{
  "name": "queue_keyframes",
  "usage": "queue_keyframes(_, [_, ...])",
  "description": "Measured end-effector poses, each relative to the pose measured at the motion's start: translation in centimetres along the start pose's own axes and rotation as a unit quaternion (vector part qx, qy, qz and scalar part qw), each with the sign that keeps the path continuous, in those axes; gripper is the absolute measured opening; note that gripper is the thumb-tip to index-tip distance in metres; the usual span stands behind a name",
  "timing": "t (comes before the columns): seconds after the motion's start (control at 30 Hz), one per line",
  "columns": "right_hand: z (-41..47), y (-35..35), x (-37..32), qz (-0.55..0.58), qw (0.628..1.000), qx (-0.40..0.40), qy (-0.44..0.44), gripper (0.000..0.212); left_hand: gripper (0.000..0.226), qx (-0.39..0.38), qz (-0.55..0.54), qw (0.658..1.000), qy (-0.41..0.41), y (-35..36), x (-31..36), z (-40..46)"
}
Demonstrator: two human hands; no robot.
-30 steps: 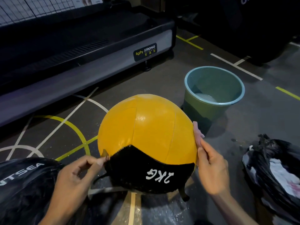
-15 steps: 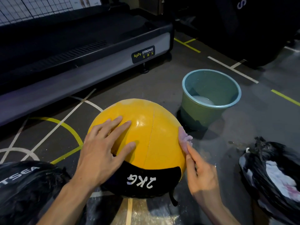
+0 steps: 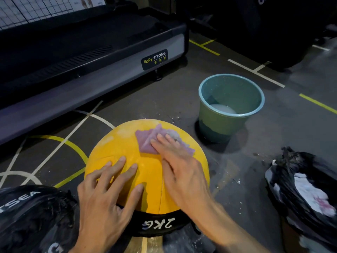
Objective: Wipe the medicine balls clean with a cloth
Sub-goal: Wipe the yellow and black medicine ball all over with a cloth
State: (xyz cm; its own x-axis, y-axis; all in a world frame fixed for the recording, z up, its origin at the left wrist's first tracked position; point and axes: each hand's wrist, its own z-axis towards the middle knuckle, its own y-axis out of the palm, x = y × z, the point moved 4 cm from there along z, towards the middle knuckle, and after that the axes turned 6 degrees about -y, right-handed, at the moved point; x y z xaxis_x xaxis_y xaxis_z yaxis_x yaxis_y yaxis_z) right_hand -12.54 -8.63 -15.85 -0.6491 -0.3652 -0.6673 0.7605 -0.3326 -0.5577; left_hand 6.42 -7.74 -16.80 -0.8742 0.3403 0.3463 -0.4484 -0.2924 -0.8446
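Observation:
A yellow medicine ball (image 3: 116, 150) with a black band marked 2KG sits on the floor in front of me. A pale purple cloth (image 3: 145, 139) lies flat on the ball's top. My right hand (image 3: 180, 170) presses the cloth against the ball with straight fingers. My left hand (image 3: 107, 194) rests spread on the ball's near left side, steadying it. White dusty marks show on the yellow surface near the cloth.
A teal bucket (image 3: 204, 99) with a little water stands to the right behind the ball. A black plastic bag (image 3: 306, 194) with white rags lies at right. Another black ball or bag (image 3: 29, 216) sits at lower left. A treadmill (image 3: 91, 57) runs across the back.
My right hand has carried the cloth from the ball's right side up onto its top. My left hand has slid lower on the ball, which sits closer to me.

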Motion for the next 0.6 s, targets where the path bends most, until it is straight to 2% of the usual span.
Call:
queue_keyframes(0.07, [-1.8,-0.9,1.9,0.02,0.999,0.03,0.017,0.047,0.045,-0.004,0.002,1.0,0.001,0.1,-0.5,-0.3])
queue_keyframes(0.13, [-3.7,-3.1,4.7,0.019,0.989,0.07,0.132,0.051,0.044,-0.009,0.002,1.0,0.002,0.2,-0.8,-0.5])
queue_keyframes(0.2, [-4.9,-4.5,7.0,0.017,0.958,0.057,0.28,0.045,0.042,-0.006,-0.002,1.0,-0.001,0.3,-0.4,-0.8])
queue_keyframes(0.23, [-5.2,-4.8,7.7,0.018,0.945,0.049,0.323,0.041,0.042,-0.004,-0.006,1.0,-0.001,0.3,0.1,-0.8])
queue_keyframes(0.3, [-4.1,-4.8,6.9,0.04,0.943,0.056,0.326,0.04,0.042,0.0,-0.008,1.0,0.002,0.4,1.1,-0.8])
queue_keyframes(0.43, [-1.2,-3.4,1.5,0.051,0.985,0.065,0.153,0.04,0.042,-0.005,-0.003,1.0,0.027,0.6,2.7,-0.7])
queue_keyframes(0.47, [-1.4,-3.3,1.5,0.045,0.988,0.059,0.136,0.04,0.041,-0.004,0.001,0.999,0.033,0.6,2.8,-0.8])
queue_keyframes(0.53, [-2.2,-4.2,3.5,0.029,0.982,0.051,0.18,0.041,0.041,-0.005,0.007,0.999,0.038,0.6,2.8,-0.8])
queue_keyframes(0.6, [-3.3,-5.5,6.2,0.003,0.961,0.041,0.274,0.04,0.04,-0.009,0.006,0.999,0.037,0.8,2.7,-1.0])
